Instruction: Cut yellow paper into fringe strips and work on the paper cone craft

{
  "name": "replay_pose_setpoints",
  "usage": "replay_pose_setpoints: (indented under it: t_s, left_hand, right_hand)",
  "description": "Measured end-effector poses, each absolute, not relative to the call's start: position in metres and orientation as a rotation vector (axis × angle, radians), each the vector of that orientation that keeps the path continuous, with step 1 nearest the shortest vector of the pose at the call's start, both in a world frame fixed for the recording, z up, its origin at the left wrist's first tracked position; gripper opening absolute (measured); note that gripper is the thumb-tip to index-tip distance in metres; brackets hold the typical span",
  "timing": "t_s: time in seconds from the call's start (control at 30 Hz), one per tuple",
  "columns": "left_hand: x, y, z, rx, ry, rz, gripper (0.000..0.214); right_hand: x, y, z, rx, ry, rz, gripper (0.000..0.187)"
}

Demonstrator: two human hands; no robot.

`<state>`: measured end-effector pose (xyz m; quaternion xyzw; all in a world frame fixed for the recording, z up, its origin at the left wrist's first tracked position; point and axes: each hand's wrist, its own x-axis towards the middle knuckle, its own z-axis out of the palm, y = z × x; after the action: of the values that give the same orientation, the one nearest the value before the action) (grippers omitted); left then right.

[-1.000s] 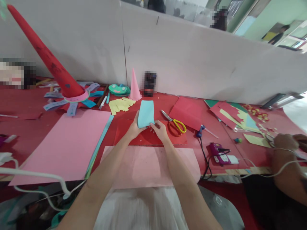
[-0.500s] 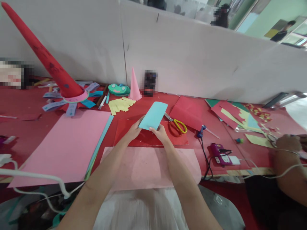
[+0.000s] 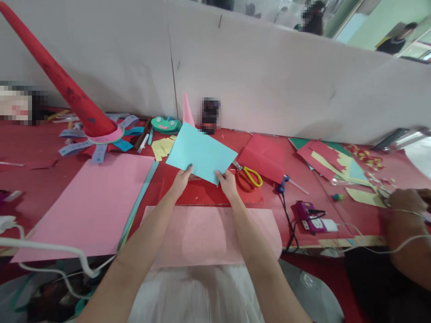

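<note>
A sheet of light-blue paper [image 3: 201,151] is held up, tilted, over the table by both hands. My left hand [image 3: 182,179] pinches its lower edge with the thumb on top. My right hand [image 3: 226,183] grips the lower right corner, thumb also on top. Under the hands lies a red sheet [image 3: 208,193], partly hidden. Scissors with yellow handles [image 3: 252,176] lie just right of my right hand. Behind the blue paper stands a pink paper cone [image 3: 187,111], its base covered. Yellow paper strips [image 3: 161,147] lie left of the blue paper.
Large pink sheets [image 3: 90,202] are stacked at the left, near a tall red cone [image 3: 74,96]. A glue gun [image 3: 283,185], a purple power strip [image 3: 308,217] and its cables lie at the right. Another person's hand [image 3: 406,202] is at the far right.
The light-blue paper, narrow and folded-looking before, now shows as a wider sheet, turned and covering the pink cone's base. My left hand has shifted slightly left along its edge.
</note>
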<state>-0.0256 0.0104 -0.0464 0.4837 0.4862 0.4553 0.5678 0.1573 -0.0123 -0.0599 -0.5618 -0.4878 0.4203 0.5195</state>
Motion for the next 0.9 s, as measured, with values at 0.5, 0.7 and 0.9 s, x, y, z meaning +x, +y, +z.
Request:
replay_pose_setpoints:
  t_s: [0.5, 0.7, 0.9]
  left_hand:
    - [-0.025, 0.013, -0.042, 0.846, 1.184, 1.361, 0.028]
    - [-0.032, 0.02, -0.032, 1.024, 1.332, 1.313, 0.032]
    - [-0.036, -0.009, 0.0, 1.598, 1.635, 0.902, 0.067]
  right_hand:
    - [0.163, -0.012, -0.058, -1.427, -1.129, 0.774, 0.032]
    - [0.171, -0.013, -0.053, -1.502, -1.037, 0.714, 0.029]
    - [0.178, -0.018, -0.04, -1.618, -1.064, 0.632, 0.038]
